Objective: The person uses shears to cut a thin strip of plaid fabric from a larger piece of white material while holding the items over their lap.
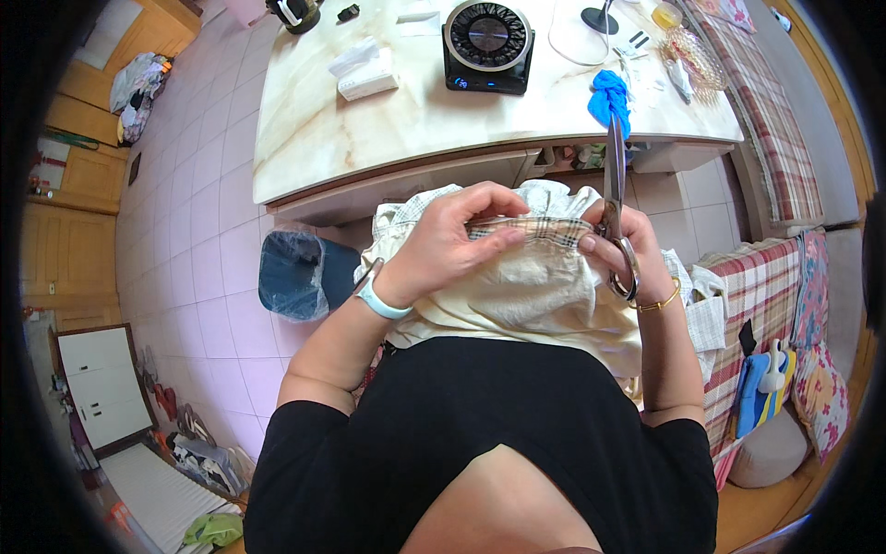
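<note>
A cream cotton garment (512,291) lies bunched across my lap, with a tan-and-black plaid band (547,230) running across its upper part. My left hand (457,239) holds the cloth at the band's left part, thumb below the band and fingers above it. In my right hand (626,239) are metal scissors (615,166), blades pointing away from me towards the table. The same hand's thumb presses the band's right end. Folds hide some of the fingertips. Pale checked cloth (704,325) hangs down at my right side.
A marble-topped table (304,138) stands ahead, bearing a black fan (488,48), a tissue box (368,79) and a blue cloth or plastic bundle (609,97). A lined bin (294,273) is at my left. On my right is a sofa with a plaid cover (754,291).
</note>
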### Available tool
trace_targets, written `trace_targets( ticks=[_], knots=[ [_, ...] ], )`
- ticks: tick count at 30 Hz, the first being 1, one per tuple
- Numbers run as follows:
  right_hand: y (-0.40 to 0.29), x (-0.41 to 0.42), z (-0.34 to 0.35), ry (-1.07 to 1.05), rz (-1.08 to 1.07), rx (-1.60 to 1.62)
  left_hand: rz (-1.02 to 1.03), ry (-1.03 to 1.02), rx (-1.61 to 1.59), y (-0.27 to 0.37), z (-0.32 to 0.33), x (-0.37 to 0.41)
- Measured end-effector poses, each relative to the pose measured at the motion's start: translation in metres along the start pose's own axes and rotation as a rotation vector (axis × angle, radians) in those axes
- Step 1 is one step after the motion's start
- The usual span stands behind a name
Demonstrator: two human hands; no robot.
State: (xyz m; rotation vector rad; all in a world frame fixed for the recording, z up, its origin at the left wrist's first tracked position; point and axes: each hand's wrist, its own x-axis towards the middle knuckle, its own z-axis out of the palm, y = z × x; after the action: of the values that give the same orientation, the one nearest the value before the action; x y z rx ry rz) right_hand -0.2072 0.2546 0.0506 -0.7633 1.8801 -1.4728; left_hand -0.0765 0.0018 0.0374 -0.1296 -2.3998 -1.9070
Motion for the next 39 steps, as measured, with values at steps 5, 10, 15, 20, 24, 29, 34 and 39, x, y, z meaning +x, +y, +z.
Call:
trace_targets(
  ticks=[5, 10, 15, 20, 24, 29, 34, 39],
  knots=[
    [0.003, 0.003, 0.012, -0.039, -0.040, 0.106, 0.212, 0.062, -0.015, 0.007, 0.023, 0.009],
    [0.003, 0.004, 0.022, -0.054, 0.006, 0.155, 0.244, 0.174, 0.086, 0.003, 0.022, 0.011],
    [0.010, 0.006, 0.021, -0.070, -0.009, 0.154, -0.035, 0.470, -0.163, -0.028, -0.031, -0.015],
    [0.004, 0.008, 0.016, -0.093, 0.029, 0.123, -0.449, 0.759, 0.834, -0.117, -0.170, -0.117],
    [0.002, 0.019, 0.020, -0.131, -0.027, -0.026, -0.723, 0.582, 1.158, -0.128, -0.204, -0.178],
    [-0.014, 0.031, 0.037, -0.263, -0.008, 0.063, -0.094, 0.377, 0.332, -0.031, -0.094, -0.064],
    [-0.027, 0.032, 0.031, -0.309, -0.175, -0.070, 0.068, -0.103, 0.221, 0.010, -0.016, -0.012],
    [-0.021, 0.013, -0.018, -0.278, 0.013, -0.067, 0.053, 0.209, -0.064, 0.013, -0.026, -0.034]
  ],
)
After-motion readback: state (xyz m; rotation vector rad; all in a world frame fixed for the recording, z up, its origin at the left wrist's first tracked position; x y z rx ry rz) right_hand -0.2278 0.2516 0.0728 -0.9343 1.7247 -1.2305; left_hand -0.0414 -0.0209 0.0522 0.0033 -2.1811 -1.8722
